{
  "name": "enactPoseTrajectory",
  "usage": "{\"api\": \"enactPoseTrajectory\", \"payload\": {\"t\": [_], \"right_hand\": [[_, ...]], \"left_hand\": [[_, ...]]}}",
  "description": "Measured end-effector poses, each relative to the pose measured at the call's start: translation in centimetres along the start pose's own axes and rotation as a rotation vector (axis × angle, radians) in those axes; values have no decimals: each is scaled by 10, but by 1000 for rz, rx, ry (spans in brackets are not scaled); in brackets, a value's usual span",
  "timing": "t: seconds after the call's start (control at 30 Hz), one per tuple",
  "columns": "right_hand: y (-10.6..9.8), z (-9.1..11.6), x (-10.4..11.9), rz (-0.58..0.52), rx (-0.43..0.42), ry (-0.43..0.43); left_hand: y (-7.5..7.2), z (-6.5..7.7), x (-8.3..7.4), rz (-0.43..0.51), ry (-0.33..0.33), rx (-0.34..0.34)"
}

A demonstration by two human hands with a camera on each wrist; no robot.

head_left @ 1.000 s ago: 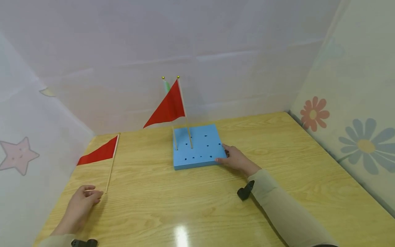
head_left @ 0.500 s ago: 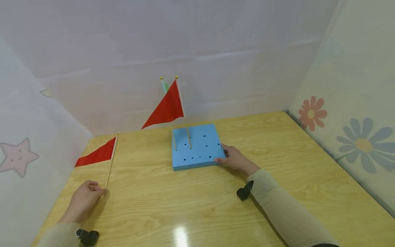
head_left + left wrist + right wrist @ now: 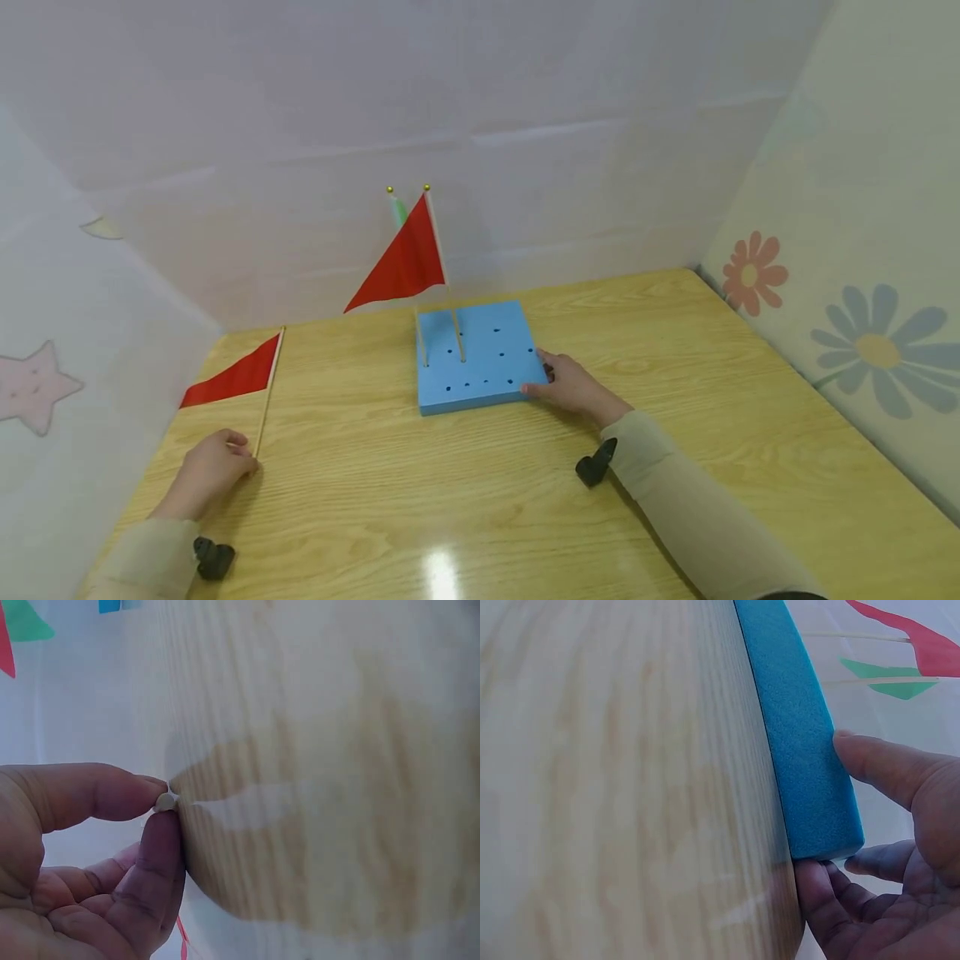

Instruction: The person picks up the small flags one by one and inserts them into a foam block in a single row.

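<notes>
At the table's left lies a red triangular flag (image 3: 240, 375) on a thin wooden stick. My left hand (image 3: 208, 471) pinches the near end of that stick between thumb and fingers; the stick's round tip (image 3: 166, 802) pokes out in the left wrist view. A blue foam block (image 3: 483, 367) with several small holes lies in the middle. My right hand (image 3: 573, 387) grips its near right corner, thumb at the front edge, the other fingers along the right side. Two flags stand in the block: a red one (image 3: 408, 258) in front, a green one (image 3: 401, 211) mostly hidden behind it.
Pale cloth walls (image 3: 480, 100) enclose the wood-grain table (image 3: 375, 500) at the back and both sides, printed with flowers and a star. The standing sticks carry gold ball tips (image 3: 427, 187) and lean slightly left.
My left hand has moved forward and right to the stick's end and now pinches it. The right hand keeps its grip on the block. The view has shifted slightly.
</notes>
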State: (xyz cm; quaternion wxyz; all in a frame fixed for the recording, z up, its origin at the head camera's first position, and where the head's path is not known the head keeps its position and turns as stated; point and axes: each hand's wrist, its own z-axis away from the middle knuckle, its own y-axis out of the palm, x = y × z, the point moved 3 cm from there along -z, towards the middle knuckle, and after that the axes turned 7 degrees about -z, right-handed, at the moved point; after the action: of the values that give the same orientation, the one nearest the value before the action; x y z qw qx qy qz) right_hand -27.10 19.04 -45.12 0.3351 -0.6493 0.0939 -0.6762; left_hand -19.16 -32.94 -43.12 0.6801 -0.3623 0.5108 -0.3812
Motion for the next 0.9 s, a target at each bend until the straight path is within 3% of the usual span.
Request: {"api": "enactPoseTrajectory", "payload": {"t": [0.13, 0.47, 0.6, 0.7, 0.9], "right_hand": [[2, -1, 0, -1, 2, 2], [5, -3, 4, -11, -3, 15], [7, -4, 4, -15, -2, 18], [8, -5, 3, -21, 0, 25], [8, -6, 4, -14, -15, 18]], "left_hand": [[1, -2, 5, 68, -30, 15], [10, -6, 15, 427, -116, 30], [12, -5, 5, 536, -118, 19], [12, -2, -6, 583, -84, 4], [9, 2, -25, 662, -46, -97]]}}
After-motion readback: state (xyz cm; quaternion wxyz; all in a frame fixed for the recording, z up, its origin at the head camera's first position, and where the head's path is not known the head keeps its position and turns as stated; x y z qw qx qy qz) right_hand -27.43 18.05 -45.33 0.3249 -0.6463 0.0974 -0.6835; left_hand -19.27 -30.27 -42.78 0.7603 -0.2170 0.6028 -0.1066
